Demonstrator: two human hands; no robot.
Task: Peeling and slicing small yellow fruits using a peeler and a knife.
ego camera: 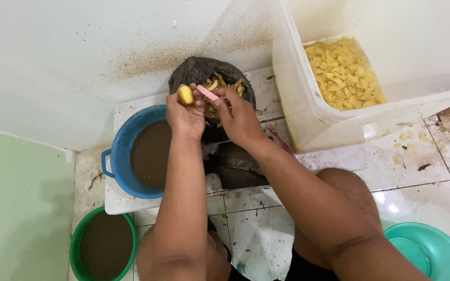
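Note:
My left hand (184,115) grips a small yellow peeled potato (185,95) above a black plastic bag (188,73) that holds yellow peelings (224,86). My right hand (239,117) holds a pink-handled peeler (208,93) against the potato, right beside the left hand. Both hands are over the bag's open mouth. The bag sits on a white raised tile step (121,200) by the wall.
A blue basin (118,156) of brown water sits left of my hands; a green bucket (76,244) of brown water stands below it. A large clear tub (308,114) holds cut yellow pieces (344,73). A teal bowl (433,252) lies at lower right. Scraps (407,148) dot the wet tiles.

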